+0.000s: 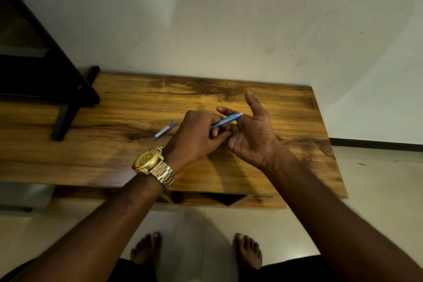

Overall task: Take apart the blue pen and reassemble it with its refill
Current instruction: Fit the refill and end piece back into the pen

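Hands met above the middle of the wooden tabletop (pixel 229 89) in the head view, the only view given. The left hand (pixel 196 135), with a gold metal-link watch (pixel 151 162) on its wrist, was curled shut around the lower end of the blue pen (pixel 226 119), fingers folded over it so that the grip itself was hidden. The right hand (pixel 249 135) lay open, palm up, thumb raised and fingers loosely spread, with the pen's slim barrel crossing its fingers; whether it pinched the pen or only supported it could not be told. A small blue piece (pixel 165 130), short and straight-sided, probably the pen's cap or another removed part, lay alone on the tabletop just left of the left hand. Judging by that loose piece, the taking apart seemed begun but not finished: no refill was visible, and putting the pen back together with it remained to do. The pen looked like smooth, light blue plastic with a paler tip toward the far end. The tabletop was glossy, with strong dark grain and knots over a golden brown. A pale scuffed wall (pixel 251 18) rose behind it, and pale floor tiles (pixel 196 224) lay below.
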Available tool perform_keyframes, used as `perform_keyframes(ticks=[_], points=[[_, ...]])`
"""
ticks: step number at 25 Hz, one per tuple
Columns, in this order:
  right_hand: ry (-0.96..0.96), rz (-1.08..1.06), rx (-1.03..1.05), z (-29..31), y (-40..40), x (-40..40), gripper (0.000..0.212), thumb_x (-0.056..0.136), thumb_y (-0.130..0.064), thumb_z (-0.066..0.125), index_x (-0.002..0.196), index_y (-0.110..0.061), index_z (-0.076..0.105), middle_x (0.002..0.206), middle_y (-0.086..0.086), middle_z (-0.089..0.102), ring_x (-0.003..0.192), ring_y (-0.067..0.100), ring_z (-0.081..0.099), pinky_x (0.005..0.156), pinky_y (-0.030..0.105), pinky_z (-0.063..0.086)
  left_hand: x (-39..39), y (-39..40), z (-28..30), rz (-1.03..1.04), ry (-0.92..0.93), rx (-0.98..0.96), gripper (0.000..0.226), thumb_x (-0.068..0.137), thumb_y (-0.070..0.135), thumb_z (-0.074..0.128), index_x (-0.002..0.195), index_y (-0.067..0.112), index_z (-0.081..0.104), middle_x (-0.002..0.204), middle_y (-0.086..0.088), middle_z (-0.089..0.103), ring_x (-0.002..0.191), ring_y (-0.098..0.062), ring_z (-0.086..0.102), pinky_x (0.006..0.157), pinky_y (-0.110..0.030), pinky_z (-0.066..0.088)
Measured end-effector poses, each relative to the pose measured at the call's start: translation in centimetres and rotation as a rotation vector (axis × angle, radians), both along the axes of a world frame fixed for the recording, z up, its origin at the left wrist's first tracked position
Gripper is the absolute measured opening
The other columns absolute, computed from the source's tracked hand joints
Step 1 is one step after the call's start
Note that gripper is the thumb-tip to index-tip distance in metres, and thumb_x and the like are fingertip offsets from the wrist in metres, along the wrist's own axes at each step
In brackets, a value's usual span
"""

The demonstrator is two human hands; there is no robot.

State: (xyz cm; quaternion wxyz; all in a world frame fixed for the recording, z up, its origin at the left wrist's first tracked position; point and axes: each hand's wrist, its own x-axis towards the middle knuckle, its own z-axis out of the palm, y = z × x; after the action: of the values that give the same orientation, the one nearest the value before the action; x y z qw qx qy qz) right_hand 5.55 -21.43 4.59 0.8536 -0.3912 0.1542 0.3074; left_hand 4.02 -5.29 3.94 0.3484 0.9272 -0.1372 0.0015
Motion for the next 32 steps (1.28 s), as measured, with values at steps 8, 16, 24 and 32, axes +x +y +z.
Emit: perform_keyframes(ticks=[8, 16, 24, 32], points=[[-0.326, -0.131, -0.338, -1.0, -1.8, 1.2, 0.036, 0.103, -0.034, 0.068, 0.121, -0.002, 0.074, 0.105, 0.013, 0.08, 0.091, 0.024, 0.076, 0.089, 0.041, 0.06, 0.9, 1.2, 0.2, 0.251, 0.055, -0.351, 0.01, 0.092, 0.033, 0.085, 0.095, 0.023, 0.083, 0.054, 0.02, 0.057, 0.05, 0.005, 0.057, 0.05, -0.007, 0.041], [-0.591, -0.088, -0.559, -1.6, -1.4, 0.6, 0.008, 0.099, -0.01, 0.076, 0.104, -0.005, 0.08, 0.101, 0.011, 0.08, 0.092, 0.023, 0.073, 0.088, 0.041, 0.06, 0.7, 1.2, 0.2, 0.241, 0.102, -0.313, 0.014, 0.093, 0.037, 0.083, 0.098, 0.025, 0.081, 0.061, 0.011, 0.058, 0.053, 0.001, 0.054, 0.052, -0.01, 0.044], [-0.476, -0.37, -0.308, -0.3, -3.6, 1.0, 0.008, 0.102, -0.009, 0.072, 0.106, -0.004, 0.076, 0.095, 0.011, 0.081, 0.09, 0.021, 0.08, 0.081, 0.031, 0.065, 0.3, 1.1, 0.5, 0.133, 0.068, -0.366, 0.04, 0.116, 0.041, 0.041, 0.097, 0.042, 0.076, 0.091, -0.005, 0.076, 0.067, -0.017, 0.061, 0.061, -0.038, 0.048], [-0.493, -0.347, -0.273, -0.5, -3.6, 1.0, 0.007, 0.104, -0.013, 0.072, 0.105, -0.006, 0.075, 0.103, 0.018, 0.082, 0.092, 0.025, 0.081, 0.081, 0.034, 0.066, 0.0, 1.1, 0.5, 0.118, -0.045, -0.28, 0.023, 0.106, 0.034, 0.067, 0.12, 0.026, 0.083, 0.102, 0.006, 0.074, 0.095, -0.007, 0.068, 0.079, -0.025, 0.057]])
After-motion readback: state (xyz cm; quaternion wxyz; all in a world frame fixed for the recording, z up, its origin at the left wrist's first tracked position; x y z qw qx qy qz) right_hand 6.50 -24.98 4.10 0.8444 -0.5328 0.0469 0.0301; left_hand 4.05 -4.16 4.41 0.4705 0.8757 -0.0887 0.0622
